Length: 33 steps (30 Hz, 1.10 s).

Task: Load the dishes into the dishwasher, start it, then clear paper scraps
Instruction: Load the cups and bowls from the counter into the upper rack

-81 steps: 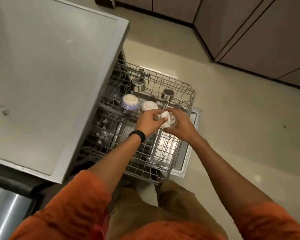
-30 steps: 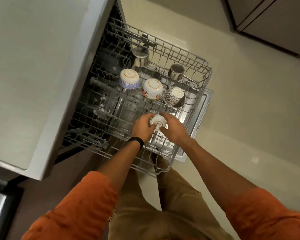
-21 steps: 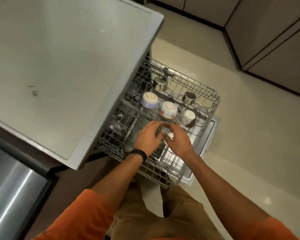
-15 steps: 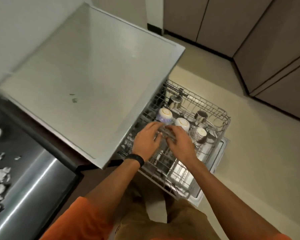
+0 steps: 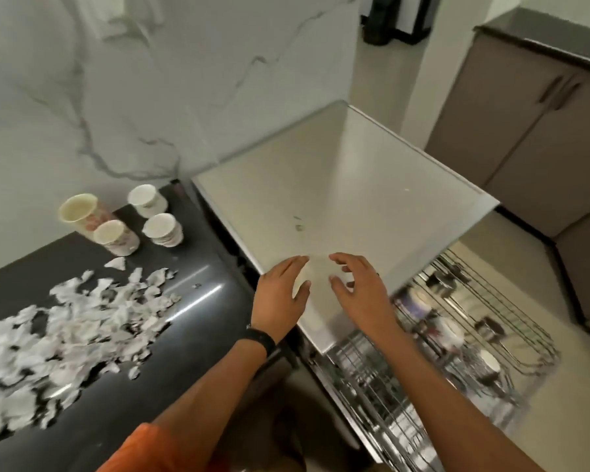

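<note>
My left hand point(image 5: 280, 294) and my right hand point(image 5: 361, 294) hover empty, fingers loosely spread, over the near corner of the dishwasher's grey top point(image 5: 341, 195). The wire rack point(image 5: 464, 342) is pulled out at the lower right, blurred, with upturned bowls point(image 5: 450, 330) in it. On the black counter point(image 5: 171, 335) to the left stand several cups point(image 5: 162, 229), among them a tall cream one point(image 5: 79, 211). In front of them lies a spread of torn white paper scraps point(image 5: 69, 325).
A marble-patterned wall point(image 5: 116, 80) backs the counter. Brown cabinets point(image 5: 532, 137) line the right side, with pale floor point(image 5: 532, 284) between them and the rack. A dark bin point(image 5: 397, 18) stands far back.
Both hands have let go of the small white cup in the rack and lifted up to the dishwasher's top. The view swung left, bringing the counter, cups and scraps into sight.
</note>
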Tool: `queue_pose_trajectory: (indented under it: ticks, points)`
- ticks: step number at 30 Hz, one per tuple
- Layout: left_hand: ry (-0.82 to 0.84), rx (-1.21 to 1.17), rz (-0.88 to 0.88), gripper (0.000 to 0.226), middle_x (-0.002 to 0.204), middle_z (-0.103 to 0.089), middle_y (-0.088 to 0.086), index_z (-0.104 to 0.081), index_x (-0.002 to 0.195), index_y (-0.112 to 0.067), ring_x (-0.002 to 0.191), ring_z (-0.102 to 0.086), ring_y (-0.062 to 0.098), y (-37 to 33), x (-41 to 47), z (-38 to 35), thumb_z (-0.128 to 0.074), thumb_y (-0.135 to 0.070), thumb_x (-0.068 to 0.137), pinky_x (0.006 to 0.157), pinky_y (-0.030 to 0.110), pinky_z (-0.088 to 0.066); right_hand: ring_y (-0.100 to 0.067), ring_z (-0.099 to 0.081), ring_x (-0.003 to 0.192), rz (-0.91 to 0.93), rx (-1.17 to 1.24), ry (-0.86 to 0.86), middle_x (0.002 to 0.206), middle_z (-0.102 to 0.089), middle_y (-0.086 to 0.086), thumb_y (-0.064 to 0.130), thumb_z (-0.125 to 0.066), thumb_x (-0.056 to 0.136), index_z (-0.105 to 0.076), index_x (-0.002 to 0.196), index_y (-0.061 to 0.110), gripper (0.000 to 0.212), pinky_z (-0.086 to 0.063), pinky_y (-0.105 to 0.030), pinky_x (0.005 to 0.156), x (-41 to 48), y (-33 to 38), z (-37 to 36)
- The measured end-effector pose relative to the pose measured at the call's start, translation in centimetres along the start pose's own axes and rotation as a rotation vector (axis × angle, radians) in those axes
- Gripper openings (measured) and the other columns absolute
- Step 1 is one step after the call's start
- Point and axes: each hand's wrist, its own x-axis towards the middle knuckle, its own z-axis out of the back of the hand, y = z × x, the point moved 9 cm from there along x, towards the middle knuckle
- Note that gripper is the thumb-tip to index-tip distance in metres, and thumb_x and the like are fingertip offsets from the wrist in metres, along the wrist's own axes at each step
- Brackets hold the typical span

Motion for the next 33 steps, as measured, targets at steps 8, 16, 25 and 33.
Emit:
queue_pose_trajectory:
  ticks: [8, 16, 25, 33]
  points:
    - [-0.175, 0.136, 0.142, 0.048, 0.137, -0.063, 0.004, -0.06, 0.137, -0.019, 0.125, -0.058, 0.025, 11.8, -0.3, 11.8, -0.069, -0.024, 0.091, 0.102, 0.046, -0.05, -0.008, -0.055, 0.119, 0.179, -0.03, 0.193, 0.133, -0.056, 0.016, 0.028, -0.064, 0.097, -0.056, 0.135, 0.036, 0.04, -0.052, -0.041, 0.1, 2.1, 10.0, -11.7]
    - [-0.279, 0.173, 0.213, 0.048, 0.133, -0.063, 0.006, -0.062, 0.134, -0.017, 0.115, -0.062, 0.03, 19.2, 1.7, 19.0, -0.072, -0.022, 0.088, 0.094, 0.048, -0.053, -0.009, -0.052, 0.127, 0.284, -0.107, 0.306, 0.14, -0.054, 0.011, 0.034, -0.064, 0.098, -0.052, 0.141, 0.034, 0.045, -0.049, -0.036, 0.107, 3.6, 17.1, -19.1]
    - [-0.119, 0.276, 0.354, 0.065, 0.149, -0.047, 0.017, -0.047, 0.148, -0.02, 0.136, -0.045, 0.039, 24.5, 5.5, 18.9, -0.071, -0.036, 0.09, 0.107, 0.055, -0.045, -0.009, -0.05, 0.129, 0.281, -0.151, 0.334, 0.143, -0.051, 0.012, 0.035, -0.064, 0.097, -0.05, 0.143, 0.036, 0.047, -0.047, -0.032, 0.108, 4.3, 18.9, -21.2]
    - [0.008, 0.231, 0.355, 0.071, 0.144, -0.051, 0.019, -0.038, 0.151, -0.02, 0.122, -0.058, 0.04, 26.0, 7.4, 18.2, -0.069, -0.045, 0.092, 0.096, 0.052, -0.052, -0.001, -0.051, 0.123, 0.213, -0.13, 0.42, 0.141, -0.049, 0.015, 0.033, -0.065, 0.098, -0.05, 0.143, 0.038, 0.048, -0.046, -0.023, 0.104, 2.7, 16.1, -20.0]
